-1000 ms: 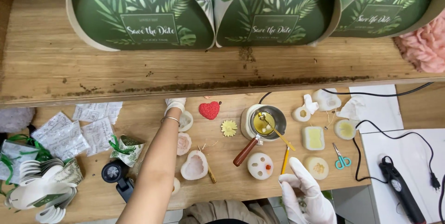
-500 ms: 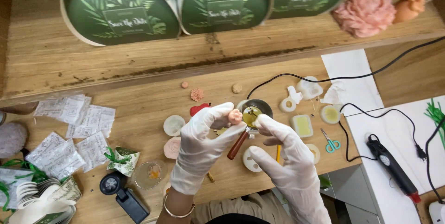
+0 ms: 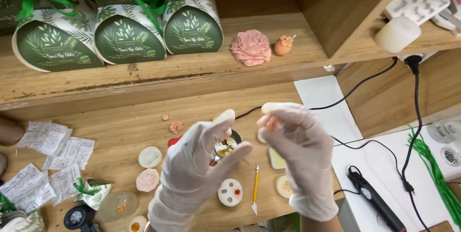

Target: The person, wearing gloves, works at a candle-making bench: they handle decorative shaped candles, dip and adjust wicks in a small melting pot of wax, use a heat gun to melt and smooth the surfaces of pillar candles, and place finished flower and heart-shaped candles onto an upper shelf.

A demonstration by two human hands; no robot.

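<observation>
Both my hands wear thin white gloves and are raised over the wooden worktop (image 3: 120, 126). My right hand (image 3: 300, 157) pinches a small pink wax piece (image 3: 272, 124) between thumb and fingertips. My left hand (image 3: 199, 167) is beside it, a little apart, with fingers spread and nothing in them. Between and below the hands sits a small metal pan of yellow melted wax (image 3: 225, 146), partly hidden. A yellow-handled pointed tool (image 3: 256, 189) and a round white mould (image 3: 230, 192) lie near the front edge.
A pink rose shape (image 3: 147, 179), a white round mould (image 3: 150, 157) and a tiny pink flower (image 3: 176, 127) lie to the left. White packets (image 3: 48, 140) are at far left. Green leaf-print gift boxes (image 3: 129, 40) and a pink wax peony (image 3: 250, 47) stand on the shelf. A black corded tool (image 3: 377, 202) lies at right.
The view has swung right and up. The pink piece has passed from my left fingers to my right fingers, and my left hand has opened.
</observation>
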